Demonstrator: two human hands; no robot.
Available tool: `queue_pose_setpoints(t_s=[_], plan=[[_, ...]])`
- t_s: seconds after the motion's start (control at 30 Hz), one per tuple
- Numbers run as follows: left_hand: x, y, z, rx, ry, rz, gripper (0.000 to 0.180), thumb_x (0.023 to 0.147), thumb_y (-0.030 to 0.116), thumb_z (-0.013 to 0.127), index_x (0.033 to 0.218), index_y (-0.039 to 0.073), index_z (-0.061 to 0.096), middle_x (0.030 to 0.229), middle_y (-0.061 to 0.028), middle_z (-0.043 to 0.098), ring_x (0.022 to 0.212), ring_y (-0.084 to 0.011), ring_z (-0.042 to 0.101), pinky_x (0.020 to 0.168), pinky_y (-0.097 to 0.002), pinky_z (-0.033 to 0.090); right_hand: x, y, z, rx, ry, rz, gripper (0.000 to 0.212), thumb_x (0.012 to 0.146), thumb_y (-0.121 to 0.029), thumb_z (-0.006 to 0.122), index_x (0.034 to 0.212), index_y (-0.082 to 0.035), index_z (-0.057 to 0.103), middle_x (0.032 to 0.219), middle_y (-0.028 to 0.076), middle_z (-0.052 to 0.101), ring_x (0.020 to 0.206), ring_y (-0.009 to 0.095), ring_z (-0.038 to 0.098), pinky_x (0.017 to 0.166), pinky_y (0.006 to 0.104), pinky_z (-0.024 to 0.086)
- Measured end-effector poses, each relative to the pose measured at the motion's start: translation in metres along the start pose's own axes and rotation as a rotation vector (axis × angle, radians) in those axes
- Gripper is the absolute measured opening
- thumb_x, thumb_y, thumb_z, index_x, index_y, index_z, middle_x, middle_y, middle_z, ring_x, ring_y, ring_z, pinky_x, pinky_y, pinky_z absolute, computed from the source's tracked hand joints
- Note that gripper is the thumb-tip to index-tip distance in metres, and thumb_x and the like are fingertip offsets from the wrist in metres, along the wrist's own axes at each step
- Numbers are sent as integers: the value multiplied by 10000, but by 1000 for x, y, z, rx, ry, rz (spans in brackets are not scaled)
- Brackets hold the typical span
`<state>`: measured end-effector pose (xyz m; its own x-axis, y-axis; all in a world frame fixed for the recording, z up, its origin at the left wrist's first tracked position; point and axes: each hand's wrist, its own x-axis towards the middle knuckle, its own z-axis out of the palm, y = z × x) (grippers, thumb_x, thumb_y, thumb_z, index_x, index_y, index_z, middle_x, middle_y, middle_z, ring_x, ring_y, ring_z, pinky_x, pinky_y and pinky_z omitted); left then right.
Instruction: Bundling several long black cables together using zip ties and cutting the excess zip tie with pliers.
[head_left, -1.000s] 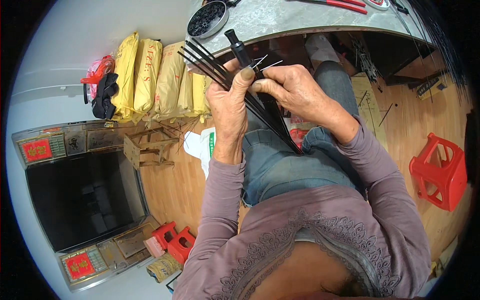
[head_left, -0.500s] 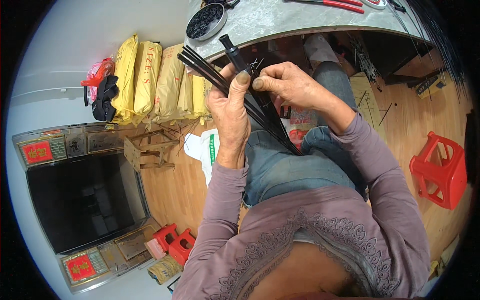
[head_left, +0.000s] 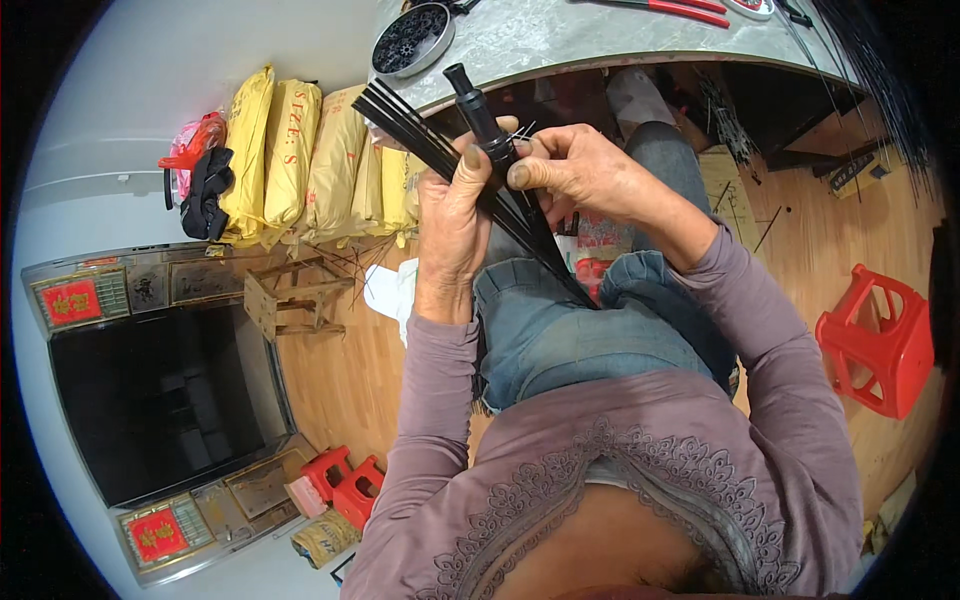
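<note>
A black umbrella frame (head_left: 480,112) slants across my lap. It has a stepped tubular shaft end pointing up toward the table and a bundle of slim black ribs (head_left: 405,122) beside it. My left hand (head_left: 450,225) is wrapped round the ribs, its thumb pressing near the dark collar on the shaft. On the other side of that collar, my right hand (head_left: 590,175) is closed in a pinch, thumb and fingers against the frame. Between the hands several short, thin wire-like ends (head_left: 522,132) stick out. What exactly the right fingertips pinch is hidden.
Ahead is a grey marbled table (head_left: 560,40) with a round dish of small black parts (head_left: 412,40) and red-handled pliers (head_left: 675,10). Long black rods (head_left: 890,90) hang at the right. Yellow sacks (head_left: 293,150), a wooden stool (head_left: 290,300) and a red plastic stool (head_left: 880,340) stand around.
My left thumb has slid slightly left, exposing more of the collar. My right hand stays pinched beside it, shifted slightly. The frame has turned or tilted a little.
</note>
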<state>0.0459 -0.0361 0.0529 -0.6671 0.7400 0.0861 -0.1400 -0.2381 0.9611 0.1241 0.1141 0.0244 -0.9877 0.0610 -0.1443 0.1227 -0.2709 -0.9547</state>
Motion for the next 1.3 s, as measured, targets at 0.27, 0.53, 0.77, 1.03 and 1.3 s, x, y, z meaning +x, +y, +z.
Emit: queue_pose_setpoints(t_s=[0.27, 0.53, 0.77, 1.03, 1.3], plan=[[-1, -2, 30, 41, 177, 73, 444, 964, 359, 516, 1126, -51, 575, 917, -111, 661, 840, -154, 625, 768, -258, 514, 5, 1, 13, 88, 147, -313, 451, 788, -222, 769, 1128, 8, 581, 760, -28, 537, 747, 66, 548, 685, 213, 469], [3, -1, 26, -17, 103, 23, 464, 980, 387, 463, 1095, -49, 572, 897, -117, 656, 733, -158, 620, 657, -263, 519, 3, -13, 4, 168, 13, -174, 508, 734, -121, 790, 1140, 49, 537, 970, 60, 644, 678, 67, 541, 528, 210, 442], [2, -6, 28, -26, 112, 21, 465, 981, 416, 454, 1055, -23, 589, 869, -85, 656, 637, -102, 589, 549, -208, 473, 7, -21, -2, 302, -154, -64, 646, 767, -110, 774, 1283, 47, 418, 811, 13, 585, 573, 69, 530, 518, 198, 446], [12, -17, 20, 61, 317, 109, 467, 975, 449, 457, 979, 3, 597, 732, -26, 589, 566, -77, 502, 492, -210, 393, 16, 4, 21, -160, 347, -442, 457, 836, -143, 710, 1215, 28, 520, 886, 51, 634, 650, 88, 593, 589, 218, 480], [12, -19, 22, 15, 266, 118, 505, 975, 465, 445, 1124, -8, 543, 667, 11, 467, 555, -69, 422, 494, -211, 344, 7, -2, 18, 37, 243, -318, 171, 919, -125, 596, 947, 42, 567, 781, 59, 617, 630, 107, 600, 613, 250, 511]])
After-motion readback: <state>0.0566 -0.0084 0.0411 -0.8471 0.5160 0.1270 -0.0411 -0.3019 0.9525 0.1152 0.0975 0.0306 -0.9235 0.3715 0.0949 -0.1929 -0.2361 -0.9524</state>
